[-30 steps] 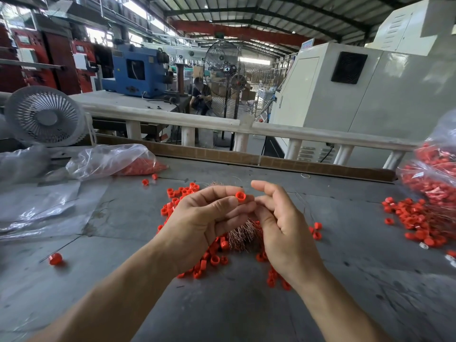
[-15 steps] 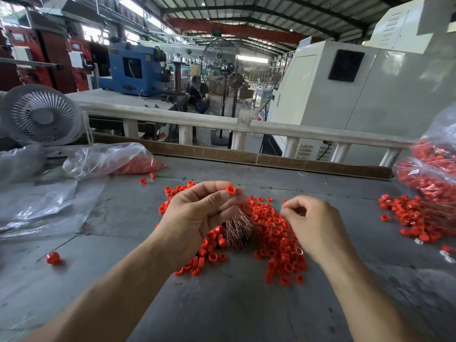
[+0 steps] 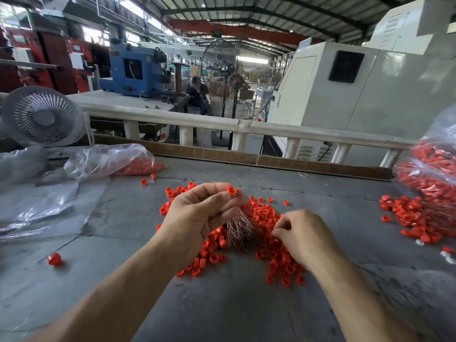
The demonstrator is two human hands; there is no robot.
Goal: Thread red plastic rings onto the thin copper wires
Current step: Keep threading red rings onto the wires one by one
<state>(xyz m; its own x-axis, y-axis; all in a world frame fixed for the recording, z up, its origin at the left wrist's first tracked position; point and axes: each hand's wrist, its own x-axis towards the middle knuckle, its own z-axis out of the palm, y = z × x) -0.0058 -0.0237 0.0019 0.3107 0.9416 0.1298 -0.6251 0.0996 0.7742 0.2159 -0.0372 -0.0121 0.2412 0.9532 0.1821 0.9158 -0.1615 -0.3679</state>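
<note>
bare forearms, apparently no sleeves; ringless hands

Centre: loose ring pile (image 3: 266, 233) on the table (image 3: 234, 312), wire bundle (image 3: 239, 229) upright within it.
Left hand (image 3: 197, 218): above the pile's left part, holding the wire bundle and 1 ring (image 3: 231, 191) at its fingertips.
Right hand (image 3: 303, 235): right of the bundle, fingertips down in the pile.
Far left: bag (image 3: 111, 160) lying before the desk fan (image 3: 42, 117).
Near left: lone ring (image 3: 54, 258).
Right edge: second ring pile (image 3: 417, 218) before a filled bag (image 3: 434, 169).
Rear: railing (image 3: 222, 124) behind the table.
</note>
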